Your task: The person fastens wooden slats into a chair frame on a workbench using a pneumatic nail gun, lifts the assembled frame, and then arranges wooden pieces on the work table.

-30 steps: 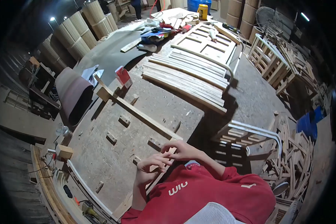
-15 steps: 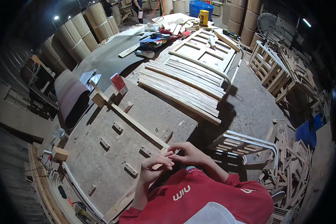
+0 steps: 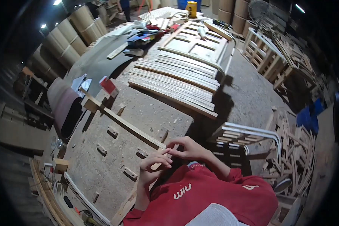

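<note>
My left hand (image 3: 151,166) is raised over the near edge of the workbench, its fingers curled with the tips brought together. Meeting it fingertip to fingertip is my right hand (image 3: 188,148), also closed in a pinch. Whatever lies between the fingers, if anything, is too small to make out. A long wooden strip (image 3: 132,127) runs across the worktop (image 3: 90,158), and its near end reaches up to my fingers. At the strip's far end sits a wooden block (image 3: 90,106). Small dark-holed wooden blocks (image 3: 112,132) are fixed around it on the board.
A stack of wooden slats (image 3: 173,83) lies at the bench's far side, with a panelled wooden frame (image 3: 196,45) beyond. A red box (image 3: 108,86) stands at the back left. To my right are a white-edged slatted frame (image 3: 248,132) and a scrap-wood pile (image 3: 293,150).
The view has tilted, so the bench appears slightly lower-left to upper-left shifted. Both hands stay together at the strip's near end, with only slight finger movement.
</note>
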The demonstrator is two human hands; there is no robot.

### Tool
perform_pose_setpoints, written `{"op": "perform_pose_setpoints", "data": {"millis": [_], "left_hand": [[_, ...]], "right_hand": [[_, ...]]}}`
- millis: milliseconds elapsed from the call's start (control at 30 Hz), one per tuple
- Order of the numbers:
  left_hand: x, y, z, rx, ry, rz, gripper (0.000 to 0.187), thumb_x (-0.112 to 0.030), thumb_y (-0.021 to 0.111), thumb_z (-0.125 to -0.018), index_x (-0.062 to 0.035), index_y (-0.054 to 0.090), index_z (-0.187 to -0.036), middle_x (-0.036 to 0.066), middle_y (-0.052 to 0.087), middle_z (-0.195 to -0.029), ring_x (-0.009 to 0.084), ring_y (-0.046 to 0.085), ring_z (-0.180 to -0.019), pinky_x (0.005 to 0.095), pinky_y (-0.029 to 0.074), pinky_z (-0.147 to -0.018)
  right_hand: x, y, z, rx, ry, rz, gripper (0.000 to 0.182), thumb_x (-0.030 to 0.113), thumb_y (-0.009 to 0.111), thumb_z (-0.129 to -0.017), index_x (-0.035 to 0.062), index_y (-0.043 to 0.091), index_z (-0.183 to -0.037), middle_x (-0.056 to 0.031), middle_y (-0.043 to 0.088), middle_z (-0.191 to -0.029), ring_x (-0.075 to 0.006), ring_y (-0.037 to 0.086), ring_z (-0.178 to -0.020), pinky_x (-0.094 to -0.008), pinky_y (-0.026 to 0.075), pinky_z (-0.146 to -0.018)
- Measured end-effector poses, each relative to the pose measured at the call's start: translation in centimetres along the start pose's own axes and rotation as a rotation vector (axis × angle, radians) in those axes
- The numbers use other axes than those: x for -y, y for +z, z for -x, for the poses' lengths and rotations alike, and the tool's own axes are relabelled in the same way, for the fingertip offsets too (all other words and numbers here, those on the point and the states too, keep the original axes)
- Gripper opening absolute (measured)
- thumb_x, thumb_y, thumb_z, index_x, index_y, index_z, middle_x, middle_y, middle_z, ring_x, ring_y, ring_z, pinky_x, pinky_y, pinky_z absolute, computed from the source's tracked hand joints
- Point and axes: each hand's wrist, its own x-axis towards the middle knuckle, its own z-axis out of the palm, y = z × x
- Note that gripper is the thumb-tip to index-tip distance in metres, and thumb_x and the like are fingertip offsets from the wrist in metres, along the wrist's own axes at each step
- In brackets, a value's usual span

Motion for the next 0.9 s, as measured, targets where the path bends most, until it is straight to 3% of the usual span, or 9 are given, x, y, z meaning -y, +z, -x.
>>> {"op": "perform_pose_setpoints", "data": {"millis": [133, 200, 267, 367, 467, 633, 767, 833, 900], "left_hand": [[-0.6, 0.9, -0.3, -0.075, -0.042, 0.011, 0.017, 0.012, 0.055, -0.064, -0.0014, 0.057, -0.075, 0.009, 0.061, -0.082, 0.0292, 0.052, -0.100, 0.0375, 0.040, -0.086], [-0.3, 1.1, -0.3, -0.076, -0.061, -0.074, 0.012, 0.008, 0.055, -0.068, -0.0015, 0.057, -0.074, 0.010, 0.061, -0.081, 0.0282, 0.053, -0.099, 0.0359, 0.041, -0.083], [-0.2, 1.2, -0.5, -0.060, -0.053, -0.100, 0.003, -0.004, 0.059, -0.074, -0.0025, 0.057, -0.075, 0.011, 0.061, -0.083, 0.0279, 0.054, -0.096, 0.0356, 0.042, -0.082], [0.2, 1.9, -0.4, -0.146, -0.084, 0.000, 0.017, -0.008, 0.067, -0.068, -0.0026, 0.054, -0.079, 0.013, 0.059, -0.085, 0.0283, 0.055, -0.093, 0.0373, 0.041, -0.084], [0.1, 2.2, -0.4, -0.182, -0.143, -0.119, 0.015, 0.001, 0.065, -0.065, -0.0014, 0.054, -0.074, 0.011, 0.059, -0.083, 0.0269, 0.055, -0.091, 0.0379, 0.041, -0.083], [1.1, 2.3, -0.7, -0.133, -0.059, -0.078, 0.018, 0.008, 0.064, -0.059, -0.0031, 0.058, -0.072, 0.007, 0.059, -0.070, 0.0203, 0.058, -0.075, 0.0428, 0.041, -0.087], [1.3, 2.6, -0.3, -0.143, -0.066, -0.110, 0.013, 0.005, 0.062, -0.064, -0.0033, 0.058, -0.073, 0.006, 0.060, -0.070, 0.0215, 0.058, -0.080, 0.0395, 0.043, -0.084], [1.0, 2.9, 0.0, -0.177, -0.208, -0.164, 0.012, 0.004, 0.062, -0.066, -0.0029, 0.058, -0.075, 0.007, 0.060, -0.073, 0.0231, 0.057, -0.085, 0.0364, 0.043, -0.082], [1.1, 2.9, 0.3, -0.177, -0.213, -0.137, 0.012, 0.004, 0.062, -0.066, -0.0026, 0.057, -0.075, 0.007, 0.059, -0.075, 0.0237, 0.057, -0.086, 0.0358, 0.043, -0.082]], "right_hand": [[0.4, -0.8, 0.1, -0.058, -0.019, 0.018, 0.018, 0.014, 0.057, -0.076, 0.0012, 0.057, -0.089, -0.0097, 0.059, -0.077, -0.0163, 0.057, -0.071, -0.0272, 0.045, -0.064], [0.5, -1.3, 0.3, -0.084, 0.018, -0.002, 0.018, 0.015, 0.058, -0.076, 0.0014, 0.057, -0.088, -0.0093, 0.059, -0.075, -0.0164, 0.057, -0.070, -0.0270, 0.044, -0.064], [0.3, -2.0, 0.4, -0.115, 0.018, -0.021, 0.016, 0.014, 0.058, -0.075, 0.0010, 0.057, -0.085, -0.0093, 0.059, -0.073, -0.0163, 0.057, -0.069, -0.0266, 0.044, -0.064], [-0.2, -3.0, 0.6, -0.155, 0.023, -0.033, 0.015, 0.012, 0.058, -0.075, 0.0001, 0.057, -0.083, -0.0095, 0.059, -0.072, -0.0162, 0.057, -0.069, -0.0269, 0.044, -0.065], [0.2, -4.0, 0.8, -0.210, 0.033, 0.043, 0.012, 0.009, 0.058, -0.074, -0.0003, 0.057, -0.083, -0.0085, 0.059, -0.074, -0.0141, 0.057, -0.071, -0.0254, 0.044, -0.066], [0.0, -4.8, 0.6, -0.265, 0.031, 0.044, 0.013, 0.008, 0.058, -0.074, -0.0014, 0.057, -0.083, -0.0085, 0.059, -0.076, -0.0133, 0.057, -0.072, -0.0249, 0.044, -0.068], [0.2, -5.3, 0.7, -0.263, 0.085, 0.069, 0.014, 0.008, 0.057, -0.076, -0.0016, 0.057, -0.086, -0.0072, 0.059, -0.081, -0.0121, 0.055, -0.078, -0.0246, 0.043, -0.073], [-0.1, -5.5, 0.6, -0.278, 0.101, 0.053, 0.014, 0.009, 0.058, -0.076, -0.0016, 0.057, -0.086, -0.0069, 0.059, -0.081, -0.0118, 0.055, -0.078, -0.0246, 0.043, -0.073], [-0.3, -5.6, 0.7, -0.282, 0.099, 0.062, 0.014, 0.009, 0.057, -0.077, -0.0017, 0.057, -0.086, -0.0066, 0.059, -0.081, -0.0114, 0.055, -0.077, -0.0246, 0.043, -0.073]]}}
